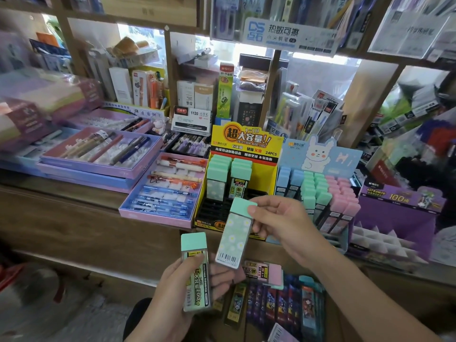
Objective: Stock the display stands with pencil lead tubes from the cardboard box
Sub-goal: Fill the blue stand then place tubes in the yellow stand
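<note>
Your right hand (283, 223) is pinched on a mint-capped lead tube (234, 233), thumb on the cap, fingers behind it. Tube hangs tilted, cap up, barcode end down, daisy-print side toward you, just in front of the yellow display stand (264, 169). Your left hand (180, 299) is closed round a second mint-capped tube (195, 272), cap up, label w/ yellow print facing you, thumb across the front. The two tubes sit near each other but apart, right one higher.

Yellow stand is on the wooden worktop (74, 218): two rows of mint-capped tubes at the back, black slots in front of them showing empty. Just right of it stands the bunny display stand (320, 151), light blue backboard, packed w/ blue, green & pink-capped tubes in rows. Right of that, a purple display box (394, 213).

Below your hands, under the worktop edge, lies the cardboard box (333, 312) w/ more stock: a pink-capped tube (266, 271) lying on top, dark-printed tubes standing side by side beneath, a few teal-capped ones at the right. Box walls mostly hidden by your arms; only part of the right edge shows.

Left of the yellow stand: a pink tray of pens (162, 186), and further left a purple tray of pens (103, 149) stacked on a blue one. Shelves behind hold assorted boxed stationery, blurred at the left edge.
</note>
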